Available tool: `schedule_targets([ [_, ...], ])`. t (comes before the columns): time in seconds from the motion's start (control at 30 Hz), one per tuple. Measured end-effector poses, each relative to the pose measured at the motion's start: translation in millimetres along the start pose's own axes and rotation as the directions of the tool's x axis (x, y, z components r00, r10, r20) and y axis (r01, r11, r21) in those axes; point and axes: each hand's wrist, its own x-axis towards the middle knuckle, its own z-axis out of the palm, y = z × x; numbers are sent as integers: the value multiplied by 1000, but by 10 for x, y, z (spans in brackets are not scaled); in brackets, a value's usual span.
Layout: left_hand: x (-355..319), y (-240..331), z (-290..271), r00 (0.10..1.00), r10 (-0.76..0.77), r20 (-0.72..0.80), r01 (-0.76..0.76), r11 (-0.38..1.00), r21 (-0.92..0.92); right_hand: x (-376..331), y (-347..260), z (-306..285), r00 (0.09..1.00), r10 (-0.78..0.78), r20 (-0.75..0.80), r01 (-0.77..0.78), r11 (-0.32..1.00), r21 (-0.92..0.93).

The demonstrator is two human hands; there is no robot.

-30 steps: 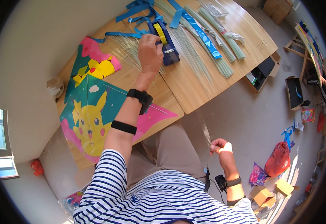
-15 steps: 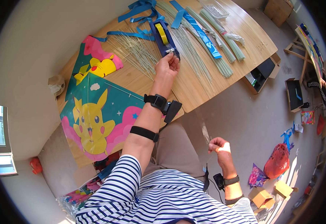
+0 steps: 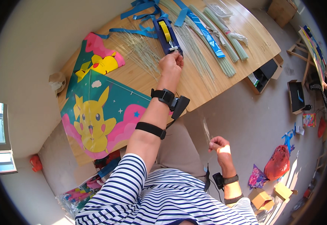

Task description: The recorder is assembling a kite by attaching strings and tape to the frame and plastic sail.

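Note:
My left hand (image 3: 172,63) reaches over the table to a dark blue tape dispenser (image 3: 165,33) with a yellow core. Its fingertips pinch at the cutter end, where the clear tape comes off; the tape itself is barely visible. Lower right, my right hand (image 3: 220,145) is held above the floor, thumb and forefinger closed on a thin pale translucent strip (image 3: 206,129) that points upward. Left of my left arm lies a green and pink kite (image 3: 92,116) with a yellow cartoon figure, a thin rod along its upper edge. Part of the kite is folded over at the far side.
Loose thin rods (image 3: 143,50) and bundled rods (image 3: 238,48) lie around the dispenser, with blue ribbon (image 3: 133,32) behind. A clear plastic box (image 3: 219,9) stands at the far edge. On the floor are open cartons (image 3: 262,198) and a red bag (image 3: 277,163).
My left hand has moved slightly right and stays at the dispenser's cutter end. My right hand has hardly moved; the strip in it shows a little more upright.

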Motion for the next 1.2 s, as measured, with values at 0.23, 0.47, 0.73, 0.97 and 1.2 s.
schedule_targets([
  [0.23,17,-24,61,998,31,-48,-32,999,-12,55,45,30,999,-28,-36,28,1000,0],
  [0.47,88,-323,-90,981,-83,-173,100,991,90,233,497,-140,974,65,-218,-127,951,-282],
  [0.73,-551,126,-336,923,-4,386,-32,996,85,43,428,-152,990,-22,-136,19,999,-26],
  [0.97,-1105,790,-896,755,59,653,-92,996,17,-50,289,-39,992,-124,7,125,988,-86],
  [1.2,-1624,1321,-1762,629,189,754,-195,977,-83,-172,89,182,971,-220,94,237,938,-252],
])
